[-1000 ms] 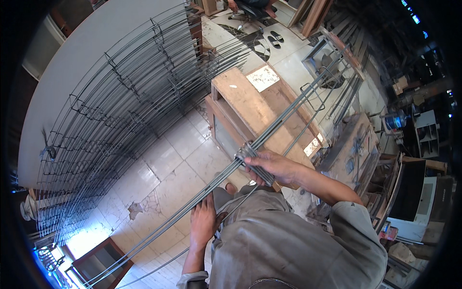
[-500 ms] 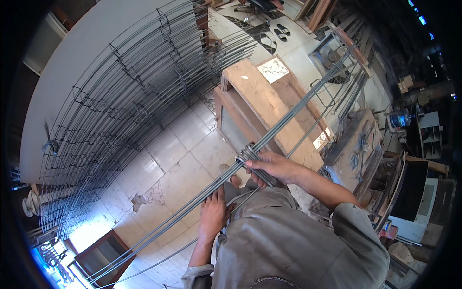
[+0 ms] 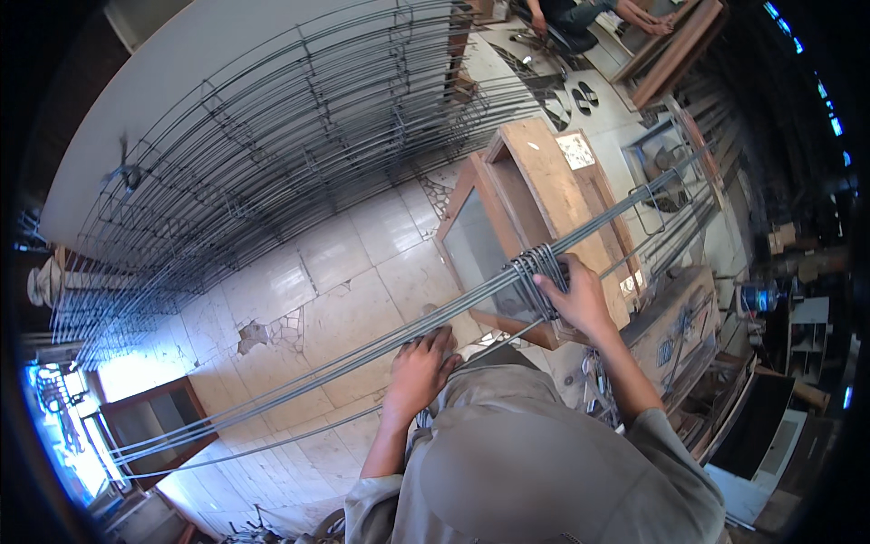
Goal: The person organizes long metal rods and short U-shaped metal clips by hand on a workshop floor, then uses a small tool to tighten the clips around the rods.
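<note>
Long thin steel rods [image 3: 362, 353] run slantwise across in front of me, from lower left to upper right. A cluster of bent steel stirrups [image 3: 536, 276] encircles them, bunched closely together. My right hand [image 3: 584, 299] grips the stirrups at their right side, with the thumb across the near face and the fingers behind. My left hand [image 3: 420, 376] is at the near side of the rods, left of the stirrups. Its fingertips are at the lower rod, and the thumb stands apart. A single lower rod [image 3: 335, 423] passes beneath the left wrist and through the stirrups.
A large stack of tied rebar cages [image 3: 299, 127] leans at the left. A wooden cabinet [image 3: 553, 195] stands beyond the rods, whose far ends reach a wooden-framed support [image 3: 696, 150]. Broken tile [image 3: 254, 337] marks the floor. Another person [image 3: 580, 14] sits at the far top.
My right hand and the stirrups have shifted right and farther along the rods. My left hand has moved slightly right and up. The view has turned, bringing the other person further in.
</note>
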`<state>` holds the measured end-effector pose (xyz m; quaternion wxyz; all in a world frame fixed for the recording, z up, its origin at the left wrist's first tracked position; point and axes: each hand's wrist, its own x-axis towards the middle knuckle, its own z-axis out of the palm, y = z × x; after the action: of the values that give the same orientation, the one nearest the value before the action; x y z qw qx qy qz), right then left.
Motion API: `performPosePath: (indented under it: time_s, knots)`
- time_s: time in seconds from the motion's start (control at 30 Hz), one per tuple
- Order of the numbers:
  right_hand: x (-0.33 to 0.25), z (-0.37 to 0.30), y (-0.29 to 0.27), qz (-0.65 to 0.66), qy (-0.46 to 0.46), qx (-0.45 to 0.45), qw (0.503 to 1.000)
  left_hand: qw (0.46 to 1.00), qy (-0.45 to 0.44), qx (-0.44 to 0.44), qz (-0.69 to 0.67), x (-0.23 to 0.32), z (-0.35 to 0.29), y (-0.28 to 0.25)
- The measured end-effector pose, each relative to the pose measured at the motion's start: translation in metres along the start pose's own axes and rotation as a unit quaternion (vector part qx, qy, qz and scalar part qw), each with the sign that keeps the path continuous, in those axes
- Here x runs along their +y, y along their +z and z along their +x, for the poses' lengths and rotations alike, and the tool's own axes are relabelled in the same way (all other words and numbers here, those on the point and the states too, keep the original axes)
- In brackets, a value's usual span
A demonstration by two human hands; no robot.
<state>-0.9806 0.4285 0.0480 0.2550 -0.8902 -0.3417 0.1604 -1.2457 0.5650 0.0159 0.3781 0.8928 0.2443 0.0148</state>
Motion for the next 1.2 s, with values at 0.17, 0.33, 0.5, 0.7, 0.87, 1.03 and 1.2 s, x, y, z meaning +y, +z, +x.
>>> performPosePath:
  time_s: [0.17,0.33,0.5,0.7,0.87,1.03,1.2]
  knots:
    - [-0.025,-0.04,0.003,-0.111,-0.119,0.15,0.975,0.979,-0.041,0.184,-0.078,0.01,-0.056,-0.038]
    - [-0.02,-0.049,0.041,-0.174,-0.057,0.118,0.976,0.939,-0.083,0.326,-0.066,-0.006,-0.126,-0.065]
    - [-0.027,-0.048,0.059,-0.23,-0.046,0.201,0.951,0.926,-0.126,0.353,-0.051,-0.03,-0.205,-0.071]
    - [-0.022,-0.026,0.065,-0.243,0.035,0.201,0.948,0.909,-0.154,0.376,-0.097,-0.045,-0.248,-0.071]
    - [-0.043,-0.023,0.068,-0.285,0.096,0.197,0.933,0.901,-0.142,0.397,-0.101,-0.081,-0.262,-0.1]
    - [-0.045,-0.019,0.08,-0.25,0.095,0.217,0.939,0.892,-0.145,0.415,-0.1,-0.135,-0.28,-0.147]
    - [-0.079,-0.036,0.104,-0.31,0.108,0.155,0.932,0.897,-0.143,0.409,-0.083,-0.187,-0.293,-0.212]
